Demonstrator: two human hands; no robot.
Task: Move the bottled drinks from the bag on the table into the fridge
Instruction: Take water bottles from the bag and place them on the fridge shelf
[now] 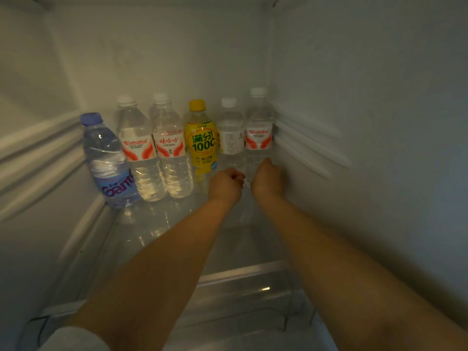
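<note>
Six bottles are seen standing upright in a row at the back of the fridge (pixel 379 97), on a glass shelf (pixel 243 249). From the left, the row is made up of a blue-capped Ganten bottle (pixel 107 160), two white-capped Wahaha bottles (pixel 138 150) (pixel 169 148), a yellow drink bottle (pixel 201 140), a clear bottle with a white label (pixel 230 134) and another Wahaha bottle (pixel 258 133), which is set just beside the right wall.

Both bare arms are stretched into the compartment. The left hand (pixel 226 184) is held low in front of the white-labelled bottle with its fingers curled; whether its grip is closed on that bottle cannot be told from behind. The right hand (pixel 269 178) is placed at the base of the rightmost Wahaha bottle, its thumb raised against the bottle's side; how far that grip wraps around cannot be told.

A white sleeve (pixel 76 338) is visible at the lower left edge.
</note>
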